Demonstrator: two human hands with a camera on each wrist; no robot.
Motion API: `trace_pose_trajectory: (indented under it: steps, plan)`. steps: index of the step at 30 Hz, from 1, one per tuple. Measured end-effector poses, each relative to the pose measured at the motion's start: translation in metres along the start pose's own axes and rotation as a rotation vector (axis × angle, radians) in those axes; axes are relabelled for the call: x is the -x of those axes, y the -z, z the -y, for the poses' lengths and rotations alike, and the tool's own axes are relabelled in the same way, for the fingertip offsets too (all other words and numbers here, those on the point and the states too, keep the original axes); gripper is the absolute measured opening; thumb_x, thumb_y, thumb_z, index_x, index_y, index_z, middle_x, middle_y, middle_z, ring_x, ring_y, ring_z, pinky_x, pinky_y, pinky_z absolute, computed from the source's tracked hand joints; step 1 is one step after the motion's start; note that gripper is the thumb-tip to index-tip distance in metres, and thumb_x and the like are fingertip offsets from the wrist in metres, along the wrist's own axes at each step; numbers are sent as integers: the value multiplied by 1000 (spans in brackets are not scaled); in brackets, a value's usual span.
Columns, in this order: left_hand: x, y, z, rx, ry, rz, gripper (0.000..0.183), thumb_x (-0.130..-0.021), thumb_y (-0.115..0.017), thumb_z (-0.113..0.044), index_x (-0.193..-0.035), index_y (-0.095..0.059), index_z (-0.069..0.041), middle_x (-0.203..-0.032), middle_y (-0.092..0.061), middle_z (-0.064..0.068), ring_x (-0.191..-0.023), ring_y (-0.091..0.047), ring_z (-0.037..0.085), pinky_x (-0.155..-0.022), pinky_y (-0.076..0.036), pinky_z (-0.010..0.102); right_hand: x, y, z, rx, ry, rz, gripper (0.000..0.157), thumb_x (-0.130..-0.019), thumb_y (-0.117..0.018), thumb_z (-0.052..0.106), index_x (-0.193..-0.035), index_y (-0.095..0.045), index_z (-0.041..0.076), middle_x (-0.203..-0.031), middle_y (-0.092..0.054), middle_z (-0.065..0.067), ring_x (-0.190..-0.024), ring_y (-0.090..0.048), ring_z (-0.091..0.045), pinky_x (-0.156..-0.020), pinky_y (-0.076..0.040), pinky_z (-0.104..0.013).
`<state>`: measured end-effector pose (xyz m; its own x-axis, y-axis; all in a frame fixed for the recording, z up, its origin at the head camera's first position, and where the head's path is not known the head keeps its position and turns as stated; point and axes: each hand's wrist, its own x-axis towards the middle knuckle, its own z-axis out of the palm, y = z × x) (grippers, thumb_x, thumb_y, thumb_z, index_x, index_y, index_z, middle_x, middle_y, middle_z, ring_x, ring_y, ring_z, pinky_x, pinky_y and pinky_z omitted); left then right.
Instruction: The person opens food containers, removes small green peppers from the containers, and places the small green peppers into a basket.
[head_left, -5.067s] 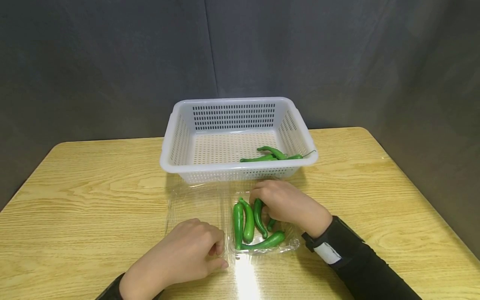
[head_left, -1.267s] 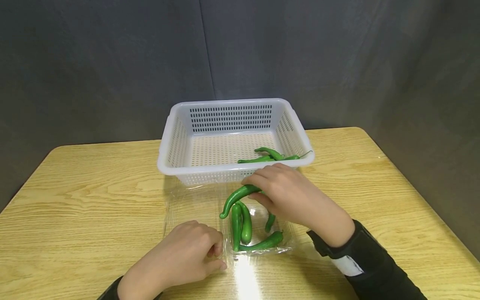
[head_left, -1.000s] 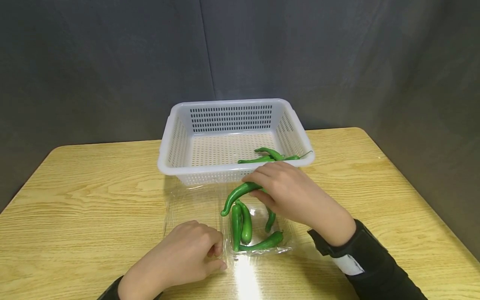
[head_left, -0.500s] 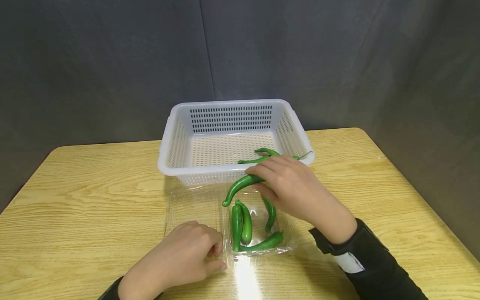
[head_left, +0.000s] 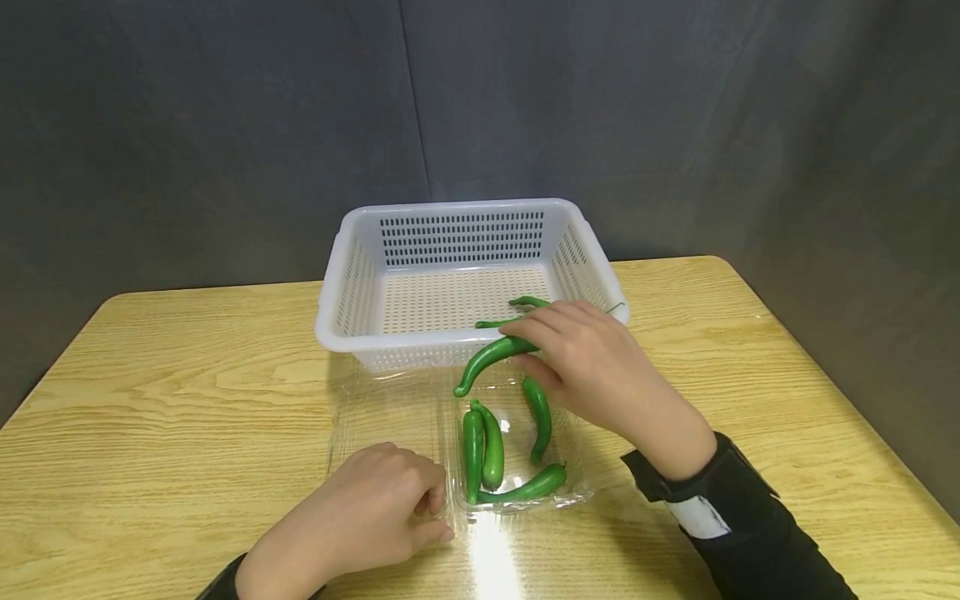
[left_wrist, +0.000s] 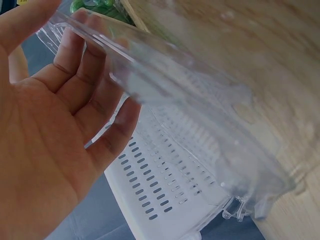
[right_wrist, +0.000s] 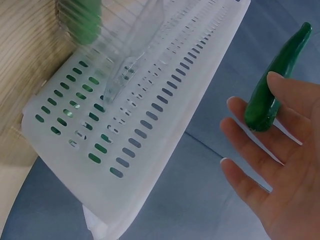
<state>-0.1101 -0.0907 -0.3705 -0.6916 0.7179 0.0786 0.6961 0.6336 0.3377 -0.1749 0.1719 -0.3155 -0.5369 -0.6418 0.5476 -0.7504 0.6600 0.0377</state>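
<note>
My right hand [head_left: 592, 358] pinches a curved green chili pepper [head_left: 491, 360] between thumb and fingers, above the far side of a clear plastic clamshell box [head_left: 517, 500]. In the right wrist view the held pepper [right_wrist: 272, 85] lies across the fingers, its tapered end pointing up. Several green peppers lie in the box's right half: two side by side at the left, one curved pepper [head_left: 538, 421] at the right, one along the near edge. My left hand [head_left: 367, 504] rests at the box's flat lid half, its loosely bent fingers [left_wrist: 75, 55] touching the clear plastic.
A white perforated basket [head_left: 330, 337] stands just behind the box. A few more green peppers [head_left: 528, 301] lie in its near right corner, partly hidden by my right hand. The wooden table [head_left: 187, 375] ends at a dark grey wall [head_left: 225, 142].
Earlier the right hand reached into the box. It has since lifted the pepper out, and moves slightly farther back and right, toward the basket's near rim. The left hand stays put.
</note>
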Motion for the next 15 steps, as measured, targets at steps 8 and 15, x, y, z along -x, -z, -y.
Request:
trace_pose_trajectory:
  steps: [8,15]
  plan:
    - [0,-1,0,-10,-3,-17,36,-76,-84,-37,-68,-51,-25,-59,-39,-19,-57,-38,0,-67,-40,26,1,-1,-5,-3,-27,-12,33,-83,-81,13,-113,-69,7,-109,-70,-8,-100,-65,-28,-89,-50,-42]
    - [0,-1,0,-6,-3,-7,35,-77,-84,-37,-69,-52,-25,-59,-39,-18,-58,-38,0,-67,-40,26,4,-3,-12,4,-46,-27,32,-85,-78,13,-115,-70,5,-107,-70,-8,-100,-65,-28,-91,-50,-43]
